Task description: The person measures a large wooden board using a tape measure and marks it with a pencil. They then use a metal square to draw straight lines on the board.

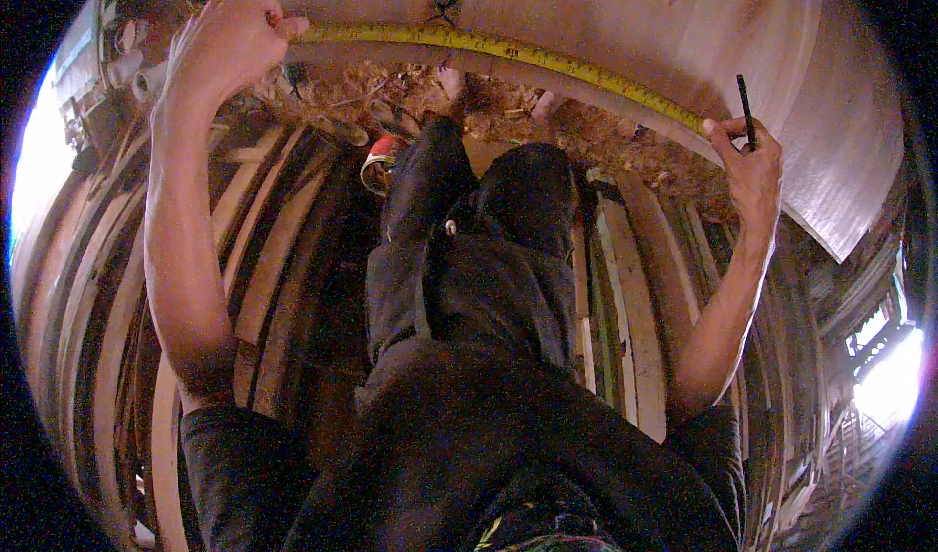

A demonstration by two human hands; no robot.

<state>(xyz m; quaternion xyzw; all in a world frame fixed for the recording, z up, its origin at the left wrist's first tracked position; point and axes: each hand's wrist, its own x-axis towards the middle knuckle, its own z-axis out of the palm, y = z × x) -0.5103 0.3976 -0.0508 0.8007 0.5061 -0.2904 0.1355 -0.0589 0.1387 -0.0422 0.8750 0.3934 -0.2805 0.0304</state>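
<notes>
- Head view: your left hand (223, 49), upper left of the frame, has its grip closed on one end of the yellow measuring tape (508, 48), thumb and finger pinched together.
- Your right hand (752, 166), right of the frame, has its grip closed on the tape's other visible end, and also holds a dark, pencil-like stick (745, 103) pointing upward.
- Between your hands the tape bows across the upper middle, lying along the near edge of the pale board (625, 15), just below a dark knot (445, 9).
- As far as you can judge, the tape is drawn out and placed; reading it off and marking seem left, since no fresh mark shows beside your right hand. Whether your left hand hides the tape's case, you cannot tell.
- Below the board, a red-and-white container (382, 157) sits beside your leg (427, 176), near the littered ground (596, 142).
- Farther out, long timber strips (625, 303) flank you on both sides.
</notes>
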